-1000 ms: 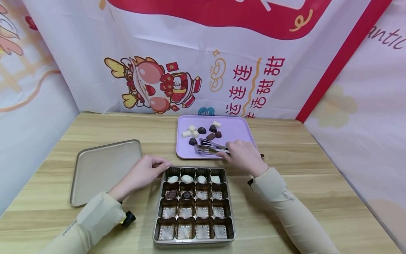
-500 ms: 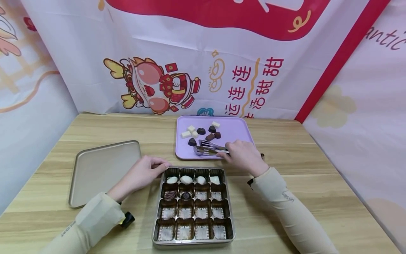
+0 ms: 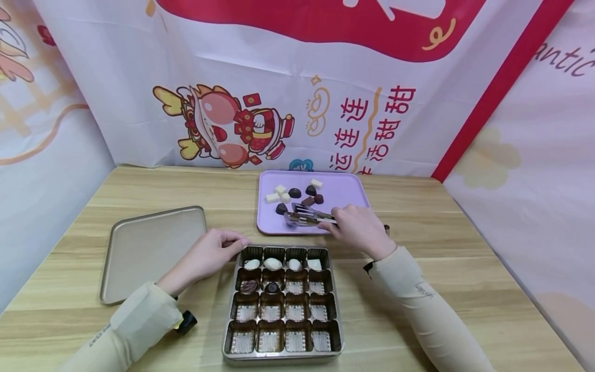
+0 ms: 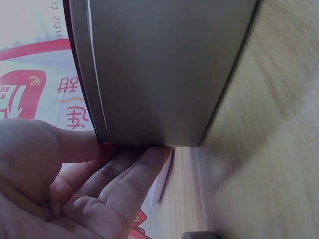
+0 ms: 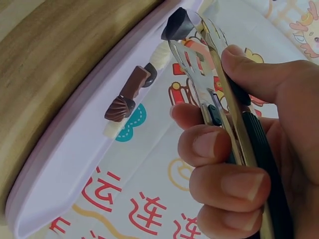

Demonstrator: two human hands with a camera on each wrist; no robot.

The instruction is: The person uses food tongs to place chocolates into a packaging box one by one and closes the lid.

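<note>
Head view: left hand (image 3: 216,253) touches the box's (image 3: 283,356) far-left corner, not clenched. Right hand (image 3: 360,230) grips the tongs (image 3: 310,218), tips over the tray (image 3: 346,192) beyond the box; right wrist view has them at a dark chocolate (image 5: 178,24), can't tell if they pinch it. Box: far row has four white pieces, next row two dark at left. Narrow table (image 3: 446,248) strip between box and tray, wider room right of the box; left forearm crosses the box–lid (image 3: 155,253) gap.
</note>
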